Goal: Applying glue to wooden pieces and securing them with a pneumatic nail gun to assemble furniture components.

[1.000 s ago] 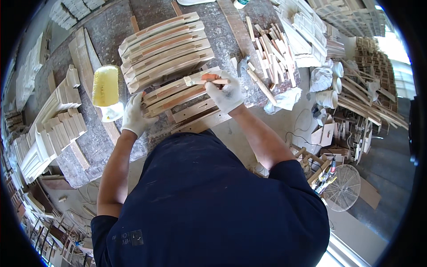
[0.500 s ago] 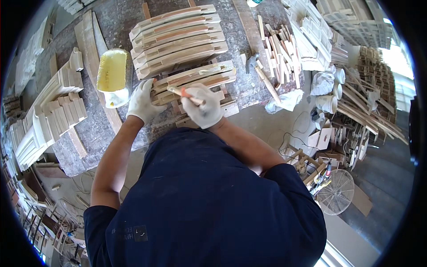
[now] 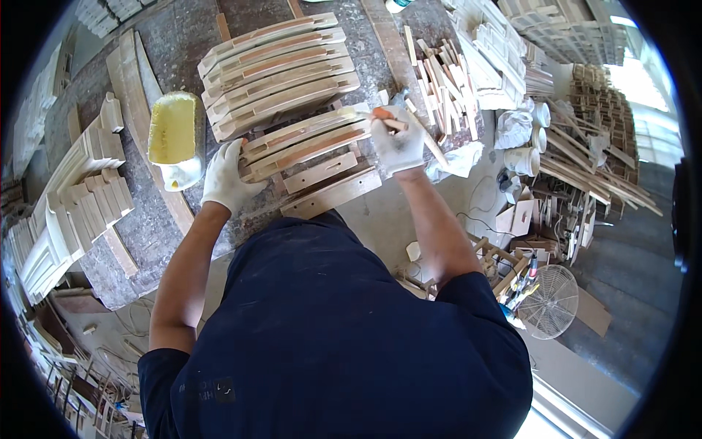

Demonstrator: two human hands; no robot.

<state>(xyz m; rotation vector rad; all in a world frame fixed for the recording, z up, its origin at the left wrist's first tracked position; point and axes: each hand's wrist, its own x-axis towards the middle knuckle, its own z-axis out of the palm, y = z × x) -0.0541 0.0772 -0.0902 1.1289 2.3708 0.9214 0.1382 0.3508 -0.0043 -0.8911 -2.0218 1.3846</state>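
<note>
Right hand (image 3: 398, 143) pinching the brush (image 3: 383, 114) at the curved slats' (image 3: 314, 148) right end; left hand (image 3: 225, 179), spread at their left, should brace firmly.

The left hand (image 3: 228, 178) is covering a bit of the left ends of the two long wood pieces (image 3: 307, 151), and the right hand (image 3: 400, 145) is hiding part of the brush (image 3: 395, 124) and some of the hammer head (image 3: 398, 96) behind it. The top edge is cutting off the white and green pot (image 3: 397, 6), the bottom edge is cutting off the blue shirt (image 3: 336, 329), and that shirt is blocking some of the floor (image 3: 373, 219). Over by the fan (image 3: 550, 301), the little tools (image 3: 523, 287) are looking too small to tell apart, and far to the right the bright light (image 3: 642, 82) is washing things out.
</note>
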